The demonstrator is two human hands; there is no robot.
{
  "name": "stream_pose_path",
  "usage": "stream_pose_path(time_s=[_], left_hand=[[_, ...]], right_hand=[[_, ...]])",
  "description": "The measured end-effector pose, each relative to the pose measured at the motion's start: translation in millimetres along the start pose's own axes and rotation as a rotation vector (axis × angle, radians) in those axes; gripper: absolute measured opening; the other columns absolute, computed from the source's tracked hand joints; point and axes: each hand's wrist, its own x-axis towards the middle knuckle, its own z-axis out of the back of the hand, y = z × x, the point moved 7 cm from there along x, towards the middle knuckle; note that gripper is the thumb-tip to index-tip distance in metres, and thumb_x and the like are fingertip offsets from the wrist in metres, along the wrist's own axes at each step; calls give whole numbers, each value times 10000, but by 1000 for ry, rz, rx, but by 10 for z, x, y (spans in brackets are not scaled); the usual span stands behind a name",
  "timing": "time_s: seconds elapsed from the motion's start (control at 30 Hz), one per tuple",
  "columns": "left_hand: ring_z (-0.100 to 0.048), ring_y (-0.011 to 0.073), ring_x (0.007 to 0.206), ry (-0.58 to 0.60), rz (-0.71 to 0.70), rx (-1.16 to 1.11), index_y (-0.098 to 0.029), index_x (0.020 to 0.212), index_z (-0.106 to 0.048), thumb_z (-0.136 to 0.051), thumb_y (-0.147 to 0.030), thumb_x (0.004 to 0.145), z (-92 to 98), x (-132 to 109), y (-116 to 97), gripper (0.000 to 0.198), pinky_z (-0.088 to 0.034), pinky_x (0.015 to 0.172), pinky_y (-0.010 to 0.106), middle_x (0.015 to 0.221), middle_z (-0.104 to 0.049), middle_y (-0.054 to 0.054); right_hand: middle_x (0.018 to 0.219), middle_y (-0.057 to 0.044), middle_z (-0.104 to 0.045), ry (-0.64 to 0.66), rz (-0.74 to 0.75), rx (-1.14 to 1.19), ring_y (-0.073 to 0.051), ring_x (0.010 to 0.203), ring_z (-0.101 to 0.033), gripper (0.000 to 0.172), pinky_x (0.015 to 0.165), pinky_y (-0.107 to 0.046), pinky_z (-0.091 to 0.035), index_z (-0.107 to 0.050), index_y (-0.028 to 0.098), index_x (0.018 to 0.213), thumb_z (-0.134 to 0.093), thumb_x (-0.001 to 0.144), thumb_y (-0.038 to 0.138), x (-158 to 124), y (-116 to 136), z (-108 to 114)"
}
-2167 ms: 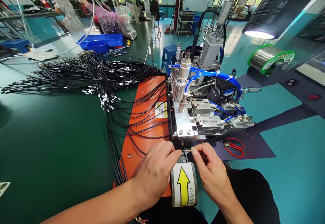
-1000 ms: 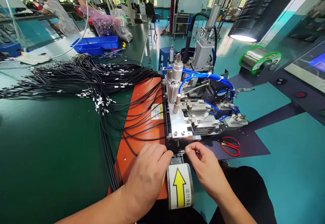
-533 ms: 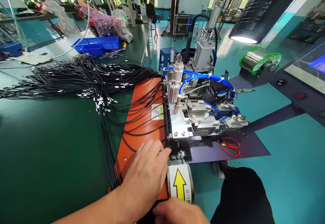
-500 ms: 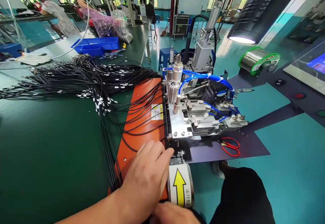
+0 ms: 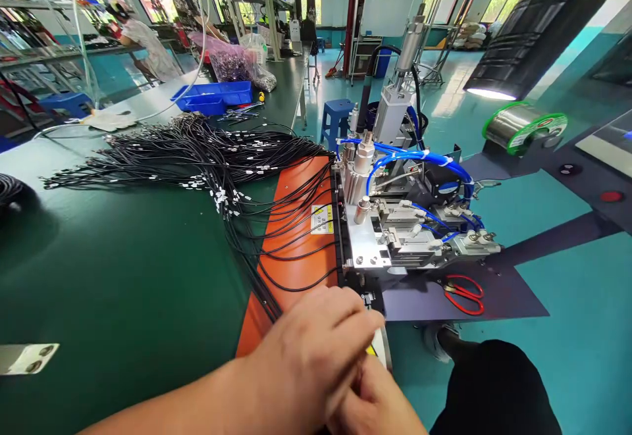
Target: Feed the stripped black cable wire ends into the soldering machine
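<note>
My left hand (image 5: 320, 339) is over the front end of the orange plate (image 5: 296, 224), its fingers curled and closed. Against it, lower down, my right hand (image 5: 378, 399) is closed too. Whatever lies between the fingers is hidden. Just past the knuckles stands a metal machine with air cylinders (image 5: 363, 231) and blue tubes (image 5: 424, 156). Several thin black cables (image 5: 291, 287) curve across the orange plate to the machine's edge. A white part with a yellow arrow (image 5: 382, 349) is mostly covered by my hands.
A large pile of black cables (image 5: 197, 152) with white tips lies on the green table (image 5: 148, 277). Red-handled scissors (image 5: 464, 293) rest right of the machine. A solder spool (image 5: 523, 127) hangs beneath a black lamp (image 5: 533, 40). Blue trays (image 5: 212, 96) and co-workers are farther back.
The view has shifted left. My hands have come together, the right one rising to meet the left, and now cover most of the arrow label.
</note>
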Motion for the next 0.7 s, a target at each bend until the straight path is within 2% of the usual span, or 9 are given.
stream_pose_path(time_s=[0.07, 0.1, 0.17, 0.23, 0.47, 0.6, 0.7], left_hand=[[-577, 192, 797, 247, 127, 4, -184, 992, -650, -539, -157, 903, 61, 26, 209, 145, -476, 715, 292, 869, -630, 48], [-577, 183, 762, 328, 184, 16, -183, 928, -658, -535, -143, 897, 116, 22, 324, 133, -461, 689, 276, 832, -628, 35], [-590, 171, 753, 424, 288, 45, -189, 902, -681, -486, -81, 902, 231, -2, 548, 223, -438, 680, 250, 809, -637, 24], [-595, 160, 747, 487, 318, 33, -194, 866, -696, -495, -49, 887, 286, -29, 682, 248, -416, 661, 229, 797, -646, 15], [-608, 121, 746, 604, 359, -138, -205, 841, -727, -587, -18, 848, 218, -55, 737, 234, -409, 663, 185, 828, -671, -25], [-597, 116, 750, 592, 378, -172, -212, 840, -727, -602, -13, 834, 220, -44, 746, 235, -417, 672, 181, 838, -650, -31], [-584, 124, 796, 577, 362, -190, -211, 849, -715, -617, -58, 867, 232, -18, 720, 182, -419, 705, 188, 857, -632, -29]], right_hand=[[487, 52, -467, 51, -91, 7, -68, 395, -381, 380, 377, -198, -297, -551, 189, 746, -551, 913, 531, -3, -2, -45], [479, 64, -451, 66, -127, 1, -59, 376, -365, 366, 368, -192, -272, -549, 185, 757, -550, 915, 515, -6, 2, -46], [499, 66, -464, 75, -156, -28, -53, 361, -365, 346, 362, -187, -259, -562, 179, 788, -557, 912, 503, -7, 22, -19], [511, 62, -470, 70, -142, -49, -55, 362, -375, 338, 361, -184, -261, -573, 178, 798, -555, 915, 495, -7, 42, 16], [550, 36, -495, 56, -98, -34, -73, 420, -387, 332, 375, -175, -280, -618, 166, 855, -560, 909, 489, -35, 35, 19], [622, 7, -567, 48, -109, 28, -85, 476, -456, 305, 426, -178, -337, -651, 155, 933, -637, 859, 450, -70, 20, 15], [724, -18, -612, 26, -91, 128, -86, 558, -478, 343, 487, -176, -358, -654, 156, 968, -730, 782, 434, -112, -111, 7]])
